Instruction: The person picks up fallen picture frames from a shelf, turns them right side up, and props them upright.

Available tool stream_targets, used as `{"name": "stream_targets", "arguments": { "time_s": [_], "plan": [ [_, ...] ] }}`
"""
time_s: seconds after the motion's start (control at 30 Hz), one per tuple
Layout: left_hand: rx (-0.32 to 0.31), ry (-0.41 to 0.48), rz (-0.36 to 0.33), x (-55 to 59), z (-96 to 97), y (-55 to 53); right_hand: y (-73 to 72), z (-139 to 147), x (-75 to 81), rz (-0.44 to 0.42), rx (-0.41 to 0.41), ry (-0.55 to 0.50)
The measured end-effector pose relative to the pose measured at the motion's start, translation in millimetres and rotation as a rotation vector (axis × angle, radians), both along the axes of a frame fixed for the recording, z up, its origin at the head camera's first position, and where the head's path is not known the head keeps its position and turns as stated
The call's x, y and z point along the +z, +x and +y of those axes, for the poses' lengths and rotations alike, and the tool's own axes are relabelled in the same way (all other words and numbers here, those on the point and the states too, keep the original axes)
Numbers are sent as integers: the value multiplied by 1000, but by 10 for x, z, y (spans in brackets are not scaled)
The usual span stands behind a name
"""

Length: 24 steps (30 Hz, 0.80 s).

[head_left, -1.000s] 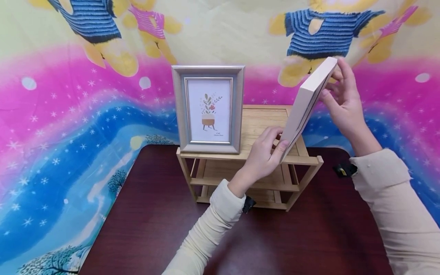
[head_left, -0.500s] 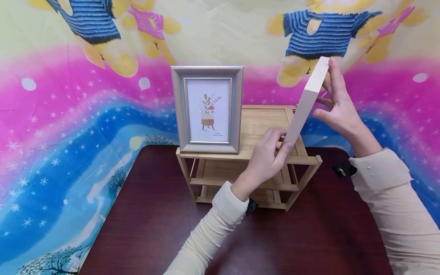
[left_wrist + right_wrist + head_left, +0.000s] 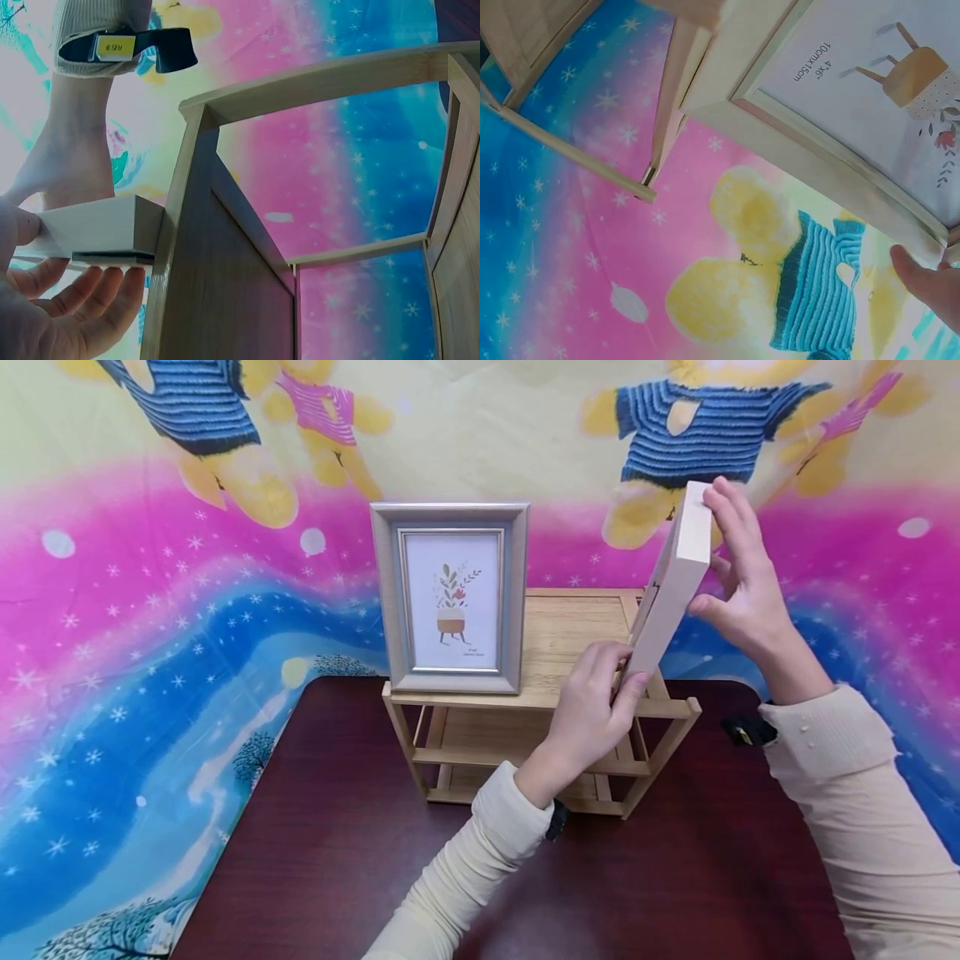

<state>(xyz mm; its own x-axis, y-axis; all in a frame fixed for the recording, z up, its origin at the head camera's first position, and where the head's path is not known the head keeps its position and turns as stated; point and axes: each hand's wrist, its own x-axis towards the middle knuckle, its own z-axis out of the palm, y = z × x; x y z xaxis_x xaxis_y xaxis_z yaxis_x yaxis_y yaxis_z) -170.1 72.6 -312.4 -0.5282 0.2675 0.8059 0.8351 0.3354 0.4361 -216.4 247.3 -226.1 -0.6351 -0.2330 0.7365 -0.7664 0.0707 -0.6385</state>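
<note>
My left hand grips the lower end of a cream picture frame, its thumb on the near edge. The frame stands nearly edge-on and tilted at the right side of the wooden shelf's top. In the right wrist view its front shows a potted-plant print. My right hand touches the frame's upper corner with extended fingers, its thumb spread lower down. In the left wrist view the frame's lower corner is close to the shelf post. A silver-grey picture frame stands upright at the shelf's left.
The three-tier wooden shelf stands on a dark red-brown table. Behind it hangs a colourful cloth with teddy bears and snowflakes. A black strap sits at the right sleeve's cuff.
The cream frame has turned so that its back shows a little on the left, and its top has shifted left. The left hand has moved slightly right; the right fingers have straightened.
</note>
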Motion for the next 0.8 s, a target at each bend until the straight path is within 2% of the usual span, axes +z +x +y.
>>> {"name": "stream_targets", "arguments": {
  "time_s": [0.17, 0.27, 0.43, 0.53, 0.67, 0.8],
  "plan": [
    [45, -4, 9, -6, 25, 19, 9, -26, 17, 45, 27, -14],
    [48, -14, 13, -11, 32, 18, 22, -46, 28, 81, 41, -8],
    [24, -40, -22, -18, -2, 3, 30, -82, 39, 157, 4, 50],
    [32, -67, -30, -5, -41, -10, 32, -98, 42, 184, -30, 73],
    [101, -127, 23, 16, -101, -33, 28, -112, 49, 197, -53, 77],
    [212, -159, 77, 44, -170, -56, 22, -130, 52, 196, -50, 65]
  ]
}}
